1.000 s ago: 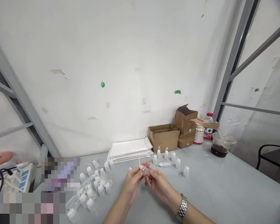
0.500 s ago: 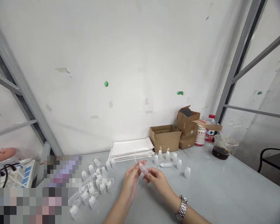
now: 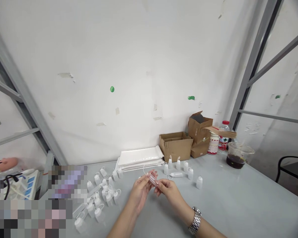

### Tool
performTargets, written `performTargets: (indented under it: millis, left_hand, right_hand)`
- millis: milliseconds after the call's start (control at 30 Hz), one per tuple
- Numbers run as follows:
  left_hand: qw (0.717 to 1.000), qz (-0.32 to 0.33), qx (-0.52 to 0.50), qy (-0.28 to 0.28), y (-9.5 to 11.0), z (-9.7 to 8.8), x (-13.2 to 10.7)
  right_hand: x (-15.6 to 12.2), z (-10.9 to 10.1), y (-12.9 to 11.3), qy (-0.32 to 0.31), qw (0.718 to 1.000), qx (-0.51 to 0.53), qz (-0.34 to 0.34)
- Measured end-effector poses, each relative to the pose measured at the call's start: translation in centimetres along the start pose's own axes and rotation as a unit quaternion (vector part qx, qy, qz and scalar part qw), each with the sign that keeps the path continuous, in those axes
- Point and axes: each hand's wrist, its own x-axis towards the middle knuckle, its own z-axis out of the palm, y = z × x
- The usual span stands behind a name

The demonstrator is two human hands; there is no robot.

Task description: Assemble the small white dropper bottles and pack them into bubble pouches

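Between my two hands, above the grey table, is a small translucent squeeze bottle (image 3: 152, 180), tilted down to the right, with a thin cap strap rising from its upper left end. My left hand (image 3: 142, 187) pinches that upper end. At the lower end, my right hand (image 3: 167, 189) closes its fingertips on the same bottle; a metal watch (image 3: 195, 220) circles that wrist. Several like bottles (image 3: 109, 198) with looped cap straps stand and lie on the left. More small bottles (image 3: 190, 174) stand on the right, and one bottle (image 3: 176, 175) there lies on its side.
A stack of white envelopes (image 3: 140, 157) lies against the wall beside an open cardboard box (image 3: 176, 148). Farther right stand a brown paper bag (image 3: 200, 137), a white patterned jar (image 3: 213, 144), a red-capped bottle (image 3: 223, 135) and a plastic bowl of dark liquid (image 3: 235, 160).
The held bottle has tipped a little flatter between my fingers. My right hand has shifted slightly, and both hands still hold the bottle. The other bottles stay where they were.
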Motion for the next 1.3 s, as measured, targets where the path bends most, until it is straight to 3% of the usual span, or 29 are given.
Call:
performTargets:
  millis: [300,500,767,933,1300]
  left_hand:
    - [1.0,0.008,0.018,0.005,0.6,0.2,-0.2]
    - [1.0,-0.014,0.022,-0.008,0.7,0.0,0.1]
    - [0.996,0.017,0.086,0.005,0.4,0.6,-0.2]
    - [0.998,0.008,0.058,-0.019,0.4,0.6,-0.3]
    - [0.998,-0.022,0.005,-0.066,0.3,0.1,-0.2]
  right_hand:
    - [0.0,0.4,-0.3,-0.044,0.999,0.017,-0.01]
    - [0.2,0.6,0.0,-0.029,1.0,-0.003,-0.008]
    - [-0.2,0.7,0.0,-0.02,0.999,-0.032,-0.012]
    - [-0.3,0.8,-0.2,0.005,0.998,-0.058,-0.017]
    - [-0.1,0.1,-1.1,-0.076,0.997,-0.01,-0.01]
